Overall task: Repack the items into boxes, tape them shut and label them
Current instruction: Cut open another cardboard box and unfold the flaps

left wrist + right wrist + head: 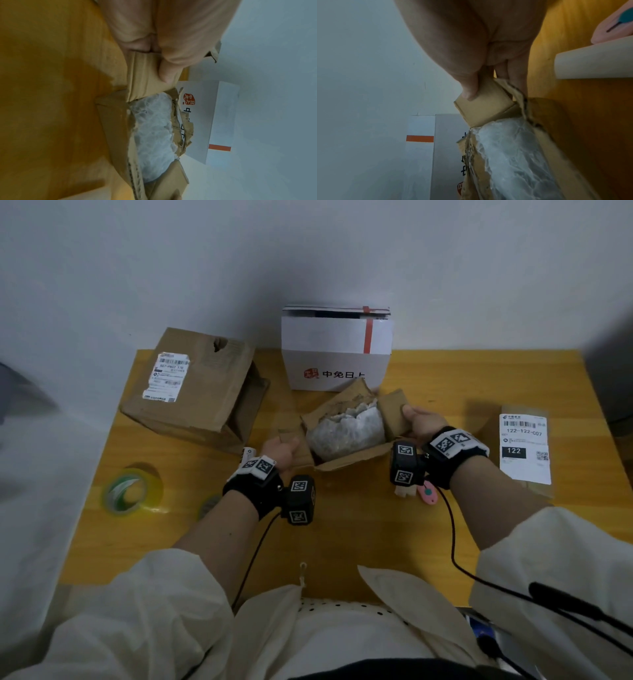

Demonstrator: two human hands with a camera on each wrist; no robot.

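A small torn brown cardboard box sits open mid-table with a bubble-wrapped bundle inside, the same white wrap showing in both wrist views. My left hand pinches the box's left flap, thumb on top. My right hand pinches the right flap between thumb and fingers. A roll of clear tape lies at the table's left edge.
A white printed box stands behind the small one, against the wall. A larger brown box with a shipping label lies at the left. A labelled parcel lies at the right. A pink cutter and a paper roll lie near my right wrist.
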